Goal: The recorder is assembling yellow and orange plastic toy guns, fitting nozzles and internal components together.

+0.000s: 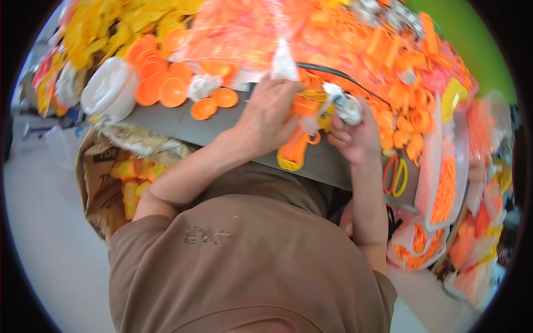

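"While the right hand (355, 135) grips a crumpled silvery wad (351, 112), where's the plastic piece (292, 151)?"

"At that hand's nine o'clock, the left hand's (267, 115) four; left grip can't be told. It's long, orange, yellow-ended."

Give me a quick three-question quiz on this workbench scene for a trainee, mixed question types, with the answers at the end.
1. True or false: the white container stands to the right of the person's left hand.
2. What does the brown paper bag hold?
A) blue cloths
B) yellow-and-orange pieces
C) green bottles
3. Fill in the blank: the crumpled silvery-white bundle is held in the person's ____ hand.

Key: 1. False, it stands to the left. 2. B. 3. Right: the right hand has its fingers around it.
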Demonstrator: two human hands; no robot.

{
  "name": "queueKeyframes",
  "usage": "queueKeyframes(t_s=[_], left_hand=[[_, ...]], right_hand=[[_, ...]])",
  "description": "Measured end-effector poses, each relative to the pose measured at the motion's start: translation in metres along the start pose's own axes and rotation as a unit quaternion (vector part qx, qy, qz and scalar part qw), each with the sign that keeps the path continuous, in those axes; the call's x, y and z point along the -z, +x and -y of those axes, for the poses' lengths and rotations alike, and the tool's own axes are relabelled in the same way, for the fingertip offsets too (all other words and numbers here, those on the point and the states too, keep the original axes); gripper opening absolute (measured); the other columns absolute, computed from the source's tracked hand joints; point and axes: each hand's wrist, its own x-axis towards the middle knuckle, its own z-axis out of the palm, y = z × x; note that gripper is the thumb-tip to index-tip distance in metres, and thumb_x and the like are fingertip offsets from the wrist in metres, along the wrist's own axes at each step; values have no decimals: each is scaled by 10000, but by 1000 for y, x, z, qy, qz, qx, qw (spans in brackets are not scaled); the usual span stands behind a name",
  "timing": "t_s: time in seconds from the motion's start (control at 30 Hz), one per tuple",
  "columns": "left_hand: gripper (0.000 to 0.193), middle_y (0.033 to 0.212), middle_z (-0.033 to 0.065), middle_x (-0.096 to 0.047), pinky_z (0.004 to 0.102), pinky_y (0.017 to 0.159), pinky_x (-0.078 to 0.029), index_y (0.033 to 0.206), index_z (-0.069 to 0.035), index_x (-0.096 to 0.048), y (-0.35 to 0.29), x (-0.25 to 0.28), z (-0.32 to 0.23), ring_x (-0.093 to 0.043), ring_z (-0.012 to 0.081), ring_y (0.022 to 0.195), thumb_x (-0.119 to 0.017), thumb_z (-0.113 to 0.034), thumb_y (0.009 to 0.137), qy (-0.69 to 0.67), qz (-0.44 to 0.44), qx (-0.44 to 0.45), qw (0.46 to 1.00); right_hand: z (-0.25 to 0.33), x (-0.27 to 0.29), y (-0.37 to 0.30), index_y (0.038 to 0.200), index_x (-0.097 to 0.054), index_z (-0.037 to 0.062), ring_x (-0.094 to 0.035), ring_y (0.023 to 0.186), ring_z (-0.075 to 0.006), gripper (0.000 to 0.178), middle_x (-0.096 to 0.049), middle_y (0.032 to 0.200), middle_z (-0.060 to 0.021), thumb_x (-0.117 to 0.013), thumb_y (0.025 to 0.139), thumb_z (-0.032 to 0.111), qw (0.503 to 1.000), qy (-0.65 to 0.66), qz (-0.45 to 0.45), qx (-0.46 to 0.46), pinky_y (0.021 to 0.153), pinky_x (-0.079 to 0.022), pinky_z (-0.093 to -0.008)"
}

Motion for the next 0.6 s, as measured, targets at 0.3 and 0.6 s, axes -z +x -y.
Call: queueKeyframes(t_s=[0.3,0.6], left_hand=[[468,1022,121,-576,336,781,-452,1188,-8,-495,18,44,-25,-574,245,921,-700,-162,797,-132,-149,-47,979],[569,1093,81,-585,219,575,-449,1296,11,-379,17,102,-46,-610,84,751,-656,-1,799,-441,-74,67,892]], right_hand=[[24,-90,-29,1056,-506,9,-382,404,-96,452,-544,714,-82,-425,917,431,943,-293,-49,152,356,-288,-207],[16,-171,-13,1129,-445,-13,-463,606,-50,629,-553,819,-40,-589,823,518,843,-491,85,203,523,-388,-176]])
